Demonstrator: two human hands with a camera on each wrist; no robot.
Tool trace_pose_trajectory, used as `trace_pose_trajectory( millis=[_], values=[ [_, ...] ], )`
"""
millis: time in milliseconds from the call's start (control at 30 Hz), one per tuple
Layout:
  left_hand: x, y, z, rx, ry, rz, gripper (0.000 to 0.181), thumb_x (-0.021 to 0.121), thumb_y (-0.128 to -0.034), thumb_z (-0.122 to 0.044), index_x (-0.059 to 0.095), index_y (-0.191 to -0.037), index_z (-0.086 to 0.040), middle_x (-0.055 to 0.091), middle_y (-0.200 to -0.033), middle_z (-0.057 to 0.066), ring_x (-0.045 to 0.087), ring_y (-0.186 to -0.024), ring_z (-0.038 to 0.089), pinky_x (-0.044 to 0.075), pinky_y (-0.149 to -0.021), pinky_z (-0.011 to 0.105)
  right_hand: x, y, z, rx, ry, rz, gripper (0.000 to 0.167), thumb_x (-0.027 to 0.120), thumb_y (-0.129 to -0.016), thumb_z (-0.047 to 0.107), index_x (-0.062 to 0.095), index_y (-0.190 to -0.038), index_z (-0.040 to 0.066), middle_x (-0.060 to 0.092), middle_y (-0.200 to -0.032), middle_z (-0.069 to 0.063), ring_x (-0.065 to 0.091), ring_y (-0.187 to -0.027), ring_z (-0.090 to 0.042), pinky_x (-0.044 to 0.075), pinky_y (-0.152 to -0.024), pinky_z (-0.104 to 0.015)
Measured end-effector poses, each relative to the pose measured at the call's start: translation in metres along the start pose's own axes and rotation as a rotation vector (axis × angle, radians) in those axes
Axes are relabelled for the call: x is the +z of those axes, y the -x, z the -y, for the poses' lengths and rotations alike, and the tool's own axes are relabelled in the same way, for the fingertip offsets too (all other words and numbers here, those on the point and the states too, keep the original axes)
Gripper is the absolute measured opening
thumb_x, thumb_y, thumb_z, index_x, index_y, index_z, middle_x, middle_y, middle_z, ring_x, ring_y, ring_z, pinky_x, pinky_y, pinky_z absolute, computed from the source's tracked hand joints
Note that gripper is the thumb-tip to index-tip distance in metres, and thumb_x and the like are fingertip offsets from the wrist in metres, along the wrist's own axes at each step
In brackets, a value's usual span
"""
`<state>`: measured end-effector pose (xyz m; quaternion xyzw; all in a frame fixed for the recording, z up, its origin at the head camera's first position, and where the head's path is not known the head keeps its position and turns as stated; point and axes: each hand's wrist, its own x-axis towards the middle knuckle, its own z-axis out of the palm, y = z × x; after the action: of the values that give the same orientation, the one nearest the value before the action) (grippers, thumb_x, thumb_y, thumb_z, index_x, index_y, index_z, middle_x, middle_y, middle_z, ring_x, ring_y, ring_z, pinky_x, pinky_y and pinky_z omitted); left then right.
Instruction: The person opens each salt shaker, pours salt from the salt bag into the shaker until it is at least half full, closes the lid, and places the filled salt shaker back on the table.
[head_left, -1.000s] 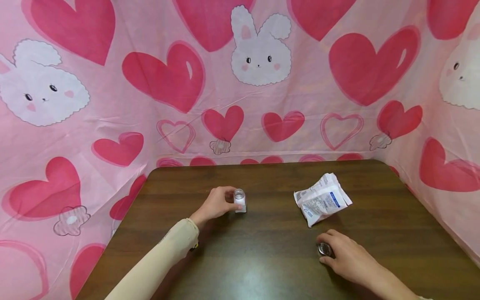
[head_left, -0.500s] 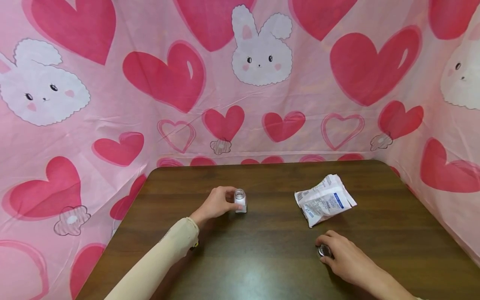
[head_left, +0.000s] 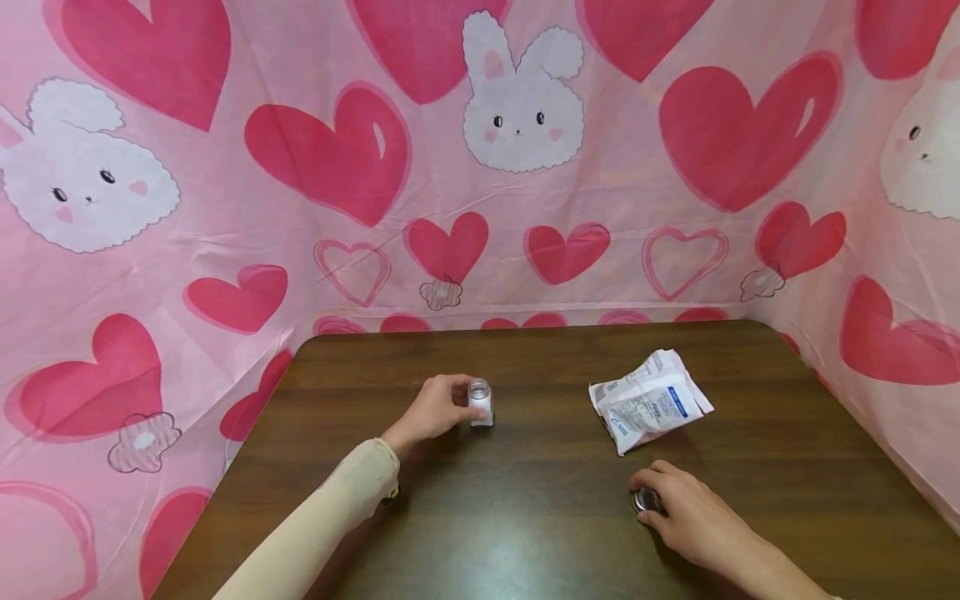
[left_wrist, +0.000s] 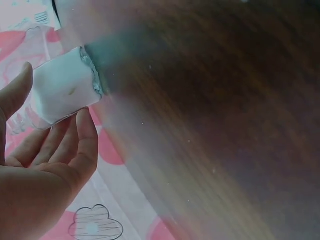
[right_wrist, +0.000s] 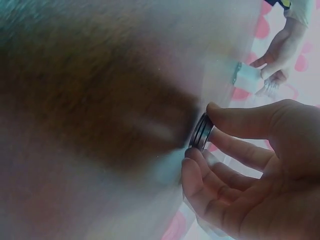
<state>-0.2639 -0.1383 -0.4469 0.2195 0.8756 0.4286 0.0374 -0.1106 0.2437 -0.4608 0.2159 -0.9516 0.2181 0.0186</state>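
Note:
My left hand [head_left: 432,408] holds a small clear glass jar [head_left: 482,410] upright on the table, thumb on one side and fingers on the other. The jar's mouth is uncovered, and white stuff fills much of it, as the jar's side [left_wrist: 65,90] shows in the left wrist view. At the lower right, my right hand [head_left: 693,512] pinches a dark, shiny metal lid [head_left: 647,500] between thumb and fingertips. The lid's ridged rim [right_wrist: 201,131] shows in the right wrist view, at or just above the tabletop. Jar and lid are well apart.
A crumpled white printed packet [head_left: 648,404] with a blue label lies beyond my right hand. Everything stands on a dark wooden table [head_left: 525,500]. Pink cloth [head_left: 570,200] with hearts and rabbits hangs behind the table and at both sides.
The packet's right end has spread slightly to the right since a second ago. My right hand and the lid have shifted barely leftward. The left hand and jar stay in place.

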Motion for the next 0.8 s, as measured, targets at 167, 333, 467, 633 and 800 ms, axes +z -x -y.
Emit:
trace_pose_trajectory(
  millis=[167,333,467,633,800],
  values=[
    [0.001,0.0,0.002,0.011,0.0,-0.007,0.048,0.093,-0.0828,-0.016,0.073,-0.123,0.0,0.075,-0.11,0.007,0.071,-0.098,0.02,0.057,-0.092,0.042,0.001,0.0,0.0,-0.017,0.005,-0.025,0.03,0.092,-0.078,0.01,0.073,-0.102,0.014,0.061,-0.098,0.011,0.061,-0.084,-0.008,0.055,-0.074,-0.037],
    [0.001,0.0,0.002,0.014,-0.003,-0.004,0.047,0.092,-0.0832,-0.016,0.073,-0.123,0.0,0.075,-0.111,0.007,0.072,-0.099,0.02,0.057,-0.093,0.042,0.002,0.0,0.002,-0.023,0.006,-0.038,0.031,0.092,-0.078,0.009,0.073,-0.102,0.014,0.061,-0.098,0.011,0.061,-0.084,-0.007,0.055,-0.073,-0.037],
    [0.001,0.001,0.002,0.011,-0.009,-0.001,0.046,0.092,-0.0835,-0.015,0.073,-0.123,0.0,0.075,-0.111,0.008,0.071,-0.099,0.021,0.057,-0.093,0.042,0.001,-0.003,0.005,-0.017,-0.002,-0.028,0.03,0.092,-0.079,0.01,0.074,-0.103,0.014,0.062,-0.099,0.011,0.06,-0.084,-0.006,0.054,-0.072,-0.036],
    [0.001,0.002,0.001,0.002,-0.018,0.003,0.046,0.092,-0.0835,-0.015,0.073,-0.123,-0.001,0.075,-0.111,0.007,0.071,-0.099,0.021,0.057,-0.094,0.043,0.001,-0.006,0.01,-0.013,0.011,-0.029,0.031,0.092,-0.079,0.011,0.074,-0.103,0.015,0.062,-0.1,0.011,0.06,-0.084,-0.007,0.054,-0.071,-0.036],
    [0.002,0.002,0.001,0.023,-0.032,-0.003,0.046,0.092,-0.0837,-0.016,0.073,-0.122,-0.001,0.075,-0.11,0.006,0.071,-0.099,0.02,0.057,-0.093,0.043,-0.001,-0.008,0.015,0.001,0.029,-0.058,0.032,0.093,-0.078,0.01,0.074,-0.102,0.017,0.063,-0.101,0.011,0.061,-0.086,-0.009,0.054,-0.072,-0.037]
  ],
)
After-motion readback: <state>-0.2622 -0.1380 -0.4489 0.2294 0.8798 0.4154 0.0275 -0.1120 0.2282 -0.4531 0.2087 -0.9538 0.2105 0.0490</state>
